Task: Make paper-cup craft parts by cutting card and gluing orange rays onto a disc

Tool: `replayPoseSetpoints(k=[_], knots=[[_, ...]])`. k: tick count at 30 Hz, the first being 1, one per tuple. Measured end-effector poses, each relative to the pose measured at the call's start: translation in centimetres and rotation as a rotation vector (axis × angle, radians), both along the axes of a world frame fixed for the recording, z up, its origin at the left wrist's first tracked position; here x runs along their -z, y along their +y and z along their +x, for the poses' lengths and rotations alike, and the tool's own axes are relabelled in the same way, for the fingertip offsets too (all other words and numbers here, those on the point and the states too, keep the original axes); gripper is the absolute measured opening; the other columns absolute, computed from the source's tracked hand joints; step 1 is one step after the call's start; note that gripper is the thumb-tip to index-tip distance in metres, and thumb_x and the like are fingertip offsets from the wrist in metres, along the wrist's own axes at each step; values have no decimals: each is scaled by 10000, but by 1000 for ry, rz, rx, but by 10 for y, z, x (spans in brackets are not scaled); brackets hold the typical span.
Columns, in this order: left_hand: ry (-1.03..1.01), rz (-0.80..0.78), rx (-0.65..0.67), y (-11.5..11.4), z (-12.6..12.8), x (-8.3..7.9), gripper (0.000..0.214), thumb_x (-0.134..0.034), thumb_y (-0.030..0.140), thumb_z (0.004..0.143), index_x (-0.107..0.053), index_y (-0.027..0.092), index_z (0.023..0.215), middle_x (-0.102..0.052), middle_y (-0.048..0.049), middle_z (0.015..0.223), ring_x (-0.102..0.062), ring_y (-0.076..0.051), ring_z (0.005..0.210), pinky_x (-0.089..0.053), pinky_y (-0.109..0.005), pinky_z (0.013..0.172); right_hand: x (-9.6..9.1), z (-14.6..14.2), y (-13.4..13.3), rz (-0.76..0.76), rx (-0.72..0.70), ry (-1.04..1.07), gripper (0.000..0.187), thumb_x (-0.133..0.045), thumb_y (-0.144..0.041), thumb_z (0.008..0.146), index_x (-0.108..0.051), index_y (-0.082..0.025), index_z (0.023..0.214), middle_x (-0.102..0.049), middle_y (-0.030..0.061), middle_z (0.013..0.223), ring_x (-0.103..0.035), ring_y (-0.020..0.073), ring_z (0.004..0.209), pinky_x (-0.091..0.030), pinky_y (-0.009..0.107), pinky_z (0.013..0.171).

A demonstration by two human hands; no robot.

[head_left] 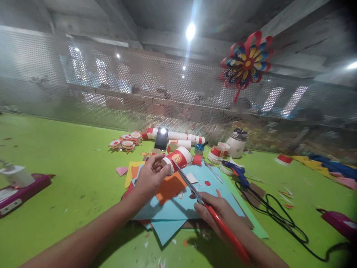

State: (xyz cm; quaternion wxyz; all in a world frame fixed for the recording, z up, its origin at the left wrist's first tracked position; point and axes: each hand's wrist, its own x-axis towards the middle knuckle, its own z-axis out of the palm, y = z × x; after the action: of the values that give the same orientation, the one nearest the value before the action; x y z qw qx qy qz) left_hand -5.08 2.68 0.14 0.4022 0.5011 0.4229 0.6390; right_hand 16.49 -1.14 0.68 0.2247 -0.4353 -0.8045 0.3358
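My left hand grips a red and white paper cup, held on its side above a pile of coloured paper sheets. My right hand is closed round red-handled scissors. The blades point up and left, and their tip meets the cup's rim. An orange sheet lies just under the cup.
A stack of red and white cups and a phone with its light on stand behind. A blue glue gun with a black cable lies to the right. Purple devices sit at both sides. A paper pinwheel hangs on the mesh.
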Motion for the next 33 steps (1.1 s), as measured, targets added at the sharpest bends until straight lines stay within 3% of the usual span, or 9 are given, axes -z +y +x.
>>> replayPoseSetpoints(k=[5, 9, 14, 21, 26, 33], knots=[[-11, 30, -1, -1, 2, 0, 397, -703, 331, 690, -477, 168, 973, -671, -67, 888, -650, -194, 815, -510, -324, 714, -1, 0, -2, 10, -6, 13, 410, -406, -495, 909, -610, -163, 1037, -489, -11, 657, -420, 128, 579, -346, 227, 515], [1, 32, -2, -3, 4, -1, 349, -691, 337, 699, -489, 166, 927, -662, -57, 844, -648, -184, 750, -505, -331, 698, 5, -3, -5, 34, 81, 36, 432, -426, -530, 887, -618, -167, 1022, -443, -31, 608, -377, 121, 542, -312, 230, 499], [0, 11, -19, -5, 2, -5, 343, -712, 308, 678, -524, 156, 921, -656, -44, 824, -632, -174, 749, -494, -324, 719, 6, -5, -6, 105, 77, 38, 367, -447, -503, 880, -610, -174, 877, -492, -14, 647, -422, 132, 582, -339, 234, 533], [-158, -65, 83, -1, -1, -3, 383, -731, 350, 690, -548, 160, 968, -672, -57, 817, -653, -196, 759, -497, -357, 748, 7, -4, -3, 151, 80, 26, 367, -451, -490, 882, -614, -161, 878, -434, -34, 601, -375, 118, 551, -306, 233, 516], [-224, -89, 123, 2, -1, 0, 396, -749, 346, 685, -533, 160, 960, -669, -77, 862, -666, -205, 765, -533, -377, 736, 8, -3, -3, 82, 80, 34, 423, -429, -538, 879, -632, -169, 921, -442, -33, 589, -383, 119, 529, -313, 228, 489], [-147, -25, 160, -2, 2, 2, 348, -717, 350, 729, -537, 161, 959, -638, -77, 858, -650, -193, 744, -552, -383, 709, 2, -1, -3, -6, 26, 28, 456, -395, -552, 896, -623, -175, 1013, -468, -15, 627, -429, 138, 571, -344, 228, 496]])
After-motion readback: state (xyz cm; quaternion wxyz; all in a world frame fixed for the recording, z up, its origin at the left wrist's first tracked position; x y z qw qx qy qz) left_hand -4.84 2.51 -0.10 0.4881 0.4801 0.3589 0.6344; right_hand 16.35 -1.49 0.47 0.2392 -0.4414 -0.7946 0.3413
